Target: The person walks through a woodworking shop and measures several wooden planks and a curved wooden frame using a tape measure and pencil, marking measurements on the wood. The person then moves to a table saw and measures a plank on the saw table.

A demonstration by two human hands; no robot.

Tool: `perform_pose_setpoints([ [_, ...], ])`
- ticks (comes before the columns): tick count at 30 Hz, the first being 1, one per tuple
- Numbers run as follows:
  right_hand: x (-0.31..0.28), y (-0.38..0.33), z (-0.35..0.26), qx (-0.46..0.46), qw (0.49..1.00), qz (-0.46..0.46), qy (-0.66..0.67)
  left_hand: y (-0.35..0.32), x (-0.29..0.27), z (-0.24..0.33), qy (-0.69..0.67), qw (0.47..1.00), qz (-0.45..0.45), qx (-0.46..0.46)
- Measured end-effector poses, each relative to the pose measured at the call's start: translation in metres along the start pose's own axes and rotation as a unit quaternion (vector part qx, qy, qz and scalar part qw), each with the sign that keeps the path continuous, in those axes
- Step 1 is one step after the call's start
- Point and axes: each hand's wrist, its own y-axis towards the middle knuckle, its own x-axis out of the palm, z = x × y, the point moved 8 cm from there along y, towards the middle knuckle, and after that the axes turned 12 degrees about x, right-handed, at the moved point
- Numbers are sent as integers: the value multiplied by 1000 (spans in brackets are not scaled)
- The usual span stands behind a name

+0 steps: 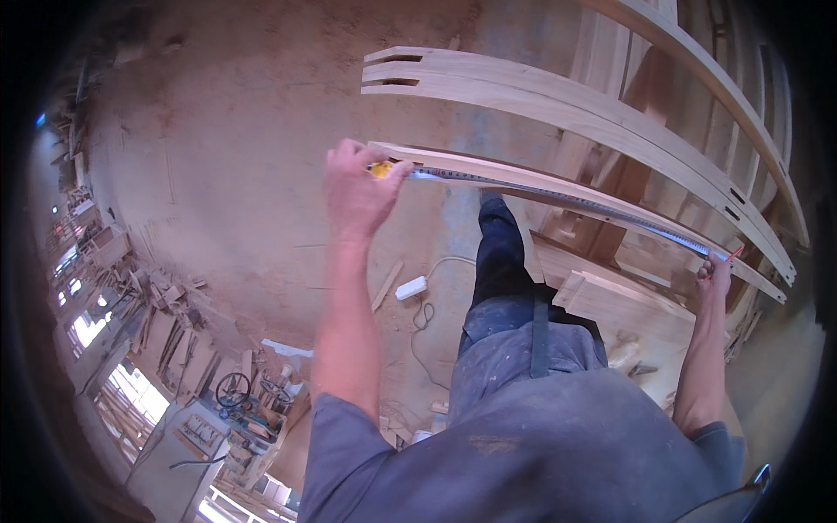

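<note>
My left hand (pixel 359 190) is closed around the yellow case of a tape measure (pixel 380 169), at the left end of a narrow wooden rail (pixel 514 172). From there the pulled-out blade (pixel 571 201) runs along the rail to its right end. My right hand (pixel 716 274) pinches the blade near that end, and a thin red-orange stick like a pencil (pixel 737 253) pokes out from its fingers. Beyond the rail lie paired pale wooden pieces (pixel 540 91) with slots cut at both ends. A curved piece (pixel 697 61) arches farther right.
More boards (pixel 641 301) and wooden parts lie beneath and beside the rail. On the dusty floor are a white power strip (pixel 411 288) with its cable and a loose wood strip (pixel 386 286). Offcuts (pixel 170 340) and a machine with a handwheel (pixel 234 390) stand at the left.
</note>
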Motion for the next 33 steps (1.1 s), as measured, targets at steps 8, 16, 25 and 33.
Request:
perform_pose_setpoints([
  [8, -20, 32, -2, 12, 999, 32, -14, 9, 2, -32, -10, 999, -47, -15],
  [16, -4, -9, -6, 7, 998, 40, -49, 13, 5, -45, -45, 998, -38, -16],
  [25, -1, -8, -3, 19, 999, 30, -2, 20, 8, -48, -20, 997, -64, -22],
  [33, -12, 9, -8, 18, 999, 28, -32, 31, 13, -53, -59, 986, -140, -75],
])
